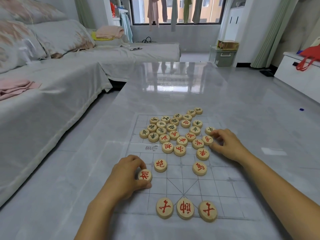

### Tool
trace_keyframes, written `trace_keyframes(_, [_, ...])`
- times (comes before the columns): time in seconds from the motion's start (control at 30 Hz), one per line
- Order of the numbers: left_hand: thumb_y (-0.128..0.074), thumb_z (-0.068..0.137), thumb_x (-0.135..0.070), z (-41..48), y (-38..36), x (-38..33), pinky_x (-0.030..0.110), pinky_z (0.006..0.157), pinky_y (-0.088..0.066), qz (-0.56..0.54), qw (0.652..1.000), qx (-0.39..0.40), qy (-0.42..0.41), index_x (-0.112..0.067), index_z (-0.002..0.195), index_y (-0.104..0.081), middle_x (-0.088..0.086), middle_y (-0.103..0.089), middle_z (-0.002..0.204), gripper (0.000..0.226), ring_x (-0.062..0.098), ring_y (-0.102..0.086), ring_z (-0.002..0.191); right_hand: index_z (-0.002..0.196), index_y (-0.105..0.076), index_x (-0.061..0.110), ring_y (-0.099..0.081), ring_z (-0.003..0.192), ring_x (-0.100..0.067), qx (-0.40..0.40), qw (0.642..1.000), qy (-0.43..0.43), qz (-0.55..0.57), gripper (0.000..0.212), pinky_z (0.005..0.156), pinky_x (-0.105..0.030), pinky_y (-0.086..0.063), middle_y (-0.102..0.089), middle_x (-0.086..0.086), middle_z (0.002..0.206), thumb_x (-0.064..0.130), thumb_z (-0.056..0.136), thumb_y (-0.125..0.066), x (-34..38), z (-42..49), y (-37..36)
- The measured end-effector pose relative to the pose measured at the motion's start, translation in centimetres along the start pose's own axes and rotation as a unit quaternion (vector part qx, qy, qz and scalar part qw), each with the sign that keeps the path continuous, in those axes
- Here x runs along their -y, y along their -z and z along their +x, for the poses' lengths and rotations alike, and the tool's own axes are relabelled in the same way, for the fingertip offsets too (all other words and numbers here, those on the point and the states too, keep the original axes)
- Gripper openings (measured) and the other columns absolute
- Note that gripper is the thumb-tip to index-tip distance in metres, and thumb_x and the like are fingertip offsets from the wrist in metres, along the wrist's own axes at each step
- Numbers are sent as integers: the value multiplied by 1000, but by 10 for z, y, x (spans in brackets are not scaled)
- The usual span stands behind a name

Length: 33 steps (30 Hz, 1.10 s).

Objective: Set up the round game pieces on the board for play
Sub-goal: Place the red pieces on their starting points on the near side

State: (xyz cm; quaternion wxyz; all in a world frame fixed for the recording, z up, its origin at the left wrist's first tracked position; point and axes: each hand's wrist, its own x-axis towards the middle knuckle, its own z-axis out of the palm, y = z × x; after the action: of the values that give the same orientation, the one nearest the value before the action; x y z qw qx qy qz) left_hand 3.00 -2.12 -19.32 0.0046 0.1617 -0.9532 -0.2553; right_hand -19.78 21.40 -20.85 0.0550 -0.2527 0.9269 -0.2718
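Near edge of the board (225, 196): three red discs (185, 209) in a row, side by side, flat, centred under the diagonal cross lines. Left hand (127, 177) is at the board's left margin, grip closed on one red-marked held disc (145, 175), thumb under its near rim and fingers over the far rim; cannot tell if it is lifted or resting on the sheet. Just right of that is a loose red disc (160, 165), flat on the grid. A second loose red disc (199, 168) lies well apart from it on the right half. Further out, right hand (226, 144) is on the board's right side, fingers curled, grip pinching a red rim disc (207, 140) at the edge of the heap (171, 127). The heap is a mix of red and dark-marked discs, packed and touching, spread over the board's far half, with a few past the far border. The board is a thin lined sheet lying on the glossy grey bench (173, 94). Covered sofa (52, 101) to the left, window (204, 13) at the back.
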Motion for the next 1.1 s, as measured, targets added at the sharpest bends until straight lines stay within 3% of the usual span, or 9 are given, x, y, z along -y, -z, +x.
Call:
trace_keyframes(0.17, [-76,67,-42,0,-1,-1,25,92,-41,9,1000,0,1,-33,94,-50,-13,-48,114,39,10,-43,105,122,-52,24,-43,118,-23,44,999,-8,-20,41,103,-42,-38,-44,-6,126,23,82,-61,11,-3,0])
trace_keyframes(0.27, [-76,69,-38,-1,1,2,25,97,-39,4,1000,16,-6,-34,101,-49,-16,-43,114,43,8,-40,107,127,-48,23,-36,125,-24,7,999,5,-42,42,106,-39,-29,-42,-5,133,25,86,-55,34,-6,-3])
trace_keyframes(0.37, [-75,72,-32,-1,3,2,26,100,-39,-7,1000,22,-7,-31,110,-51,-13,-45,122,44,8,-40,111,122,-53,22,-38,120,-22,-33,994,67,-79,37,99,-37,-29,-48,-3,128,33,87,-53,74,-10,-21])
trace_keyframes(0.5, [-73,75,-27,-4,5,2,24,99,-39,-17,1000,23,-12,-28,111,-54,-10,-46,127,41,9,-42,114,111,-58,20,-37,118,-24,18,982,86,-167,48,97,-38,-29,-47,-5,120,56,80,-55,110,-4,-49])
trace_keyframes(0.67, [-74,75,-27,-9,6,4,21,98,-38,-21,999,18,-24,-30,108,-58,-13,-45,126,37,7,-42,111,96,-62,18,-39,115,-25,24,981,83,-176,39,95,-40,-30,-50,-5,113,52,78,-59,123,1,-51])
trace_keyframes(0.77, [-76,72,-29,-15,9,4,23,97,-39,-24,999,26,-25,-33,98,-56,-16,-45,117,33,8,-43,111,93,-62,17,-46,104,-20,-10,992,94,-88,35,88,-37,-36,-53,-1,104,49,80,-59,121,-16,-31])
trace_keyframes(0.87, [-79,66,-34,-21,10,7,26,95,-41,-7,999,39,-9,-28,92,-57,-14,-48,112,35,10,-45,105,84,-59,19,-50,85,-13,-23,996,89,-20,29,72,-30,-41,-54,7,86,48,80,-60,100,-57,-5])
trace_keyframes(1.1, [-80,56,-49,-41,4,5,26,90,-41,41,998,39,-4,-22,88,-53,-10,-48,113,49,12,-44,104,80,-51,34,-44,79,-2,-3,995,13,-99,26,65,-16,-32,-50,16,81,60,76,-55,33,-163,3])
